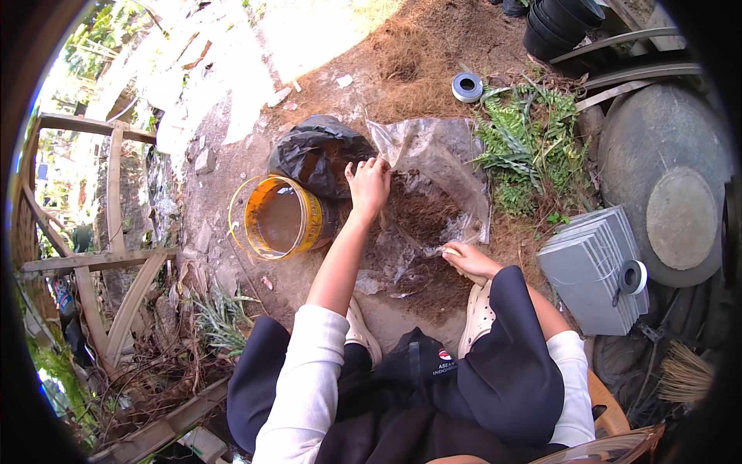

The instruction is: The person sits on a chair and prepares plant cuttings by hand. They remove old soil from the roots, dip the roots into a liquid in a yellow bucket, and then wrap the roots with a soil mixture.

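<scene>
A clear plastic sheet (435,139) lies spread on the ground before me, with brown fibrous material (426,217) on it. My left hand (371,185) pinches its upper left part, fingers bent downward. Down by my shoe, my right hand (472,262) grips the sheet's lower right corner, where something pale shows between the fingers; whether that is bunched plastic is unclear. Just left of my left hand sits a black plastic bag (307,142), its mouth open on brown fibre. A yellow bucket (316,217) of murky brown water stands below the bag.
Loose coir-like fibre (406,64) covers the ground farther out. At right are a tape roll (467,87), cut ferns (516,127), stacked grey tiles (585,272) and a large rounded basin (666,139). Black pots (559,26) stand at upper right, a wooden frame (116,191) at left.
</scene>
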### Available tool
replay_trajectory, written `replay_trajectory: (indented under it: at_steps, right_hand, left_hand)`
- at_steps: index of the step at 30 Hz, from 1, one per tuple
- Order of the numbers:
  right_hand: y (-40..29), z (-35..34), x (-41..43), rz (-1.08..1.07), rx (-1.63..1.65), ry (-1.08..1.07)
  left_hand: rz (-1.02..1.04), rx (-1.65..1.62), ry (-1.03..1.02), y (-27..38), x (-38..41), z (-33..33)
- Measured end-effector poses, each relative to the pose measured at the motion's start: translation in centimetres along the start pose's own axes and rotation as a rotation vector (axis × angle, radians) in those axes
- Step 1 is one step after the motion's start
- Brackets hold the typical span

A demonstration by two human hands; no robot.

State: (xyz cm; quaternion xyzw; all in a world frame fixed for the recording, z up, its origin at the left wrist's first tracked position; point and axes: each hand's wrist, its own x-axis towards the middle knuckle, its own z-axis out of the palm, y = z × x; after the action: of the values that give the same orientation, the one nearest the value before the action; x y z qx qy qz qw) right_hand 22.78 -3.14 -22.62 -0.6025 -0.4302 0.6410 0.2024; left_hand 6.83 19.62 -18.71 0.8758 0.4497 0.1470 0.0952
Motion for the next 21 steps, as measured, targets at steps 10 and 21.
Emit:
replay_trajectory:
  at_steps: [10, 21]
  right_hand:
    - [3.3, -3.9, -2.5, -0.103, -0.022, 0.528]
    - [1.8, -1.2, -1.1, -0.246, -0.266, 0.617]
  left_hand:
    - [0.016, -0.072, 0.093, 0.5, 0.9, 1.6]
    - [-0.073, -0.283, 0.148, 2.4, 2.3, 1.9]
